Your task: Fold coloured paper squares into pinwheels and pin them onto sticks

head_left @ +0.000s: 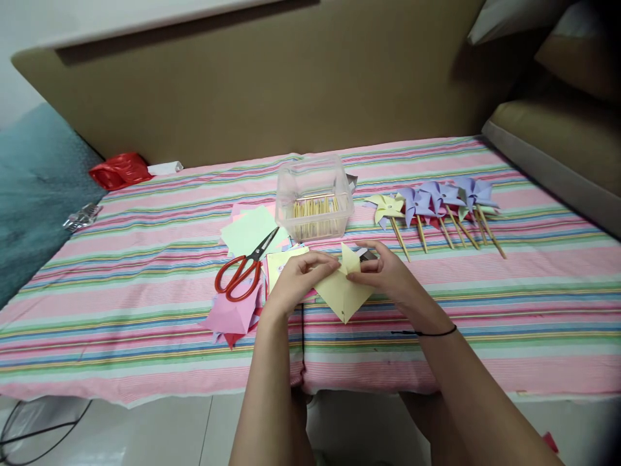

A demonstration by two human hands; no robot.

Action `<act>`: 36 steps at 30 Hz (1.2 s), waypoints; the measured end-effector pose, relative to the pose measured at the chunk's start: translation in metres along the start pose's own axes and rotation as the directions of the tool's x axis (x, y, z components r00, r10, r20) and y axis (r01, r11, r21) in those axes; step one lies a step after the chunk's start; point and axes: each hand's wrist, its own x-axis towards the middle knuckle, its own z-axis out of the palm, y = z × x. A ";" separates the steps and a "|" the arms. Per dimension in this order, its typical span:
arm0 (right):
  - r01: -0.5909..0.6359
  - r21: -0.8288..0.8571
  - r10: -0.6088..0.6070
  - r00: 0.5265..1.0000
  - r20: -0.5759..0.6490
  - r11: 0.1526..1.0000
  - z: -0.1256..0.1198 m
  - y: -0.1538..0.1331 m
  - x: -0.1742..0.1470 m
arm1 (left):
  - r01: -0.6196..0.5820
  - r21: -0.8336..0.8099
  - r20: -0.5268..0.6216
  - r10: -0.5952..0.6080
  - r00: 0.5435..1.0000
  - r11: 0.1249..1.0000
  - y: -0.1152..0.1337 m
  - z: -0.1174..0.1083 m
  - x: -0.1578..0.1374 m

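Observation:
Between my two hands is a pale yellow paper square (344,296), held corner down above the striped cloth, with a flap standing up at its top. My left hand (306,272) pinches its upper left side. At the upper right, my right hand (381,273) grips the paper near the flap, fingers bent. Just left of my left hand lie red-handled scissors (242,270), blades pointing away to the right. Under and around them are stacks of coloured paper, pale green sheets (247,232) and pink pieces (235,314).
Behind my hands stands a clear plastic box (314,184) with wooden sticks (315,217). Several finished paper pinwheels (439,199) on sticks lie to the right. A red plastic bag (121,171) sits at the far left, near a crumpled silvery packet (82,217).

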 end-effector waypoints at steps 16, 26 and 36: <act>0.027 0.006 -0.028 0.997 0.068 1.000 0.001 -0.004 -0.004 | 0.157 -0.002 -0.012 -0.157 0.987 0.988 -0.004 0.003 0.001; 0.022 0.007 -0.023 0.996 0.082 1.000 0.001 -0.003 -0.004 | 0.134 0.004 -0.084 -0.133 0.988 0.991 -0.005 0.005 0.002; 0.001 0.003 -0.002 0.997 0.081 1.000 0.003 0.001 -0.002 | 0.112 0.023 -0.073 -0.110 0.991 0.993 -0.006 0.007 0.002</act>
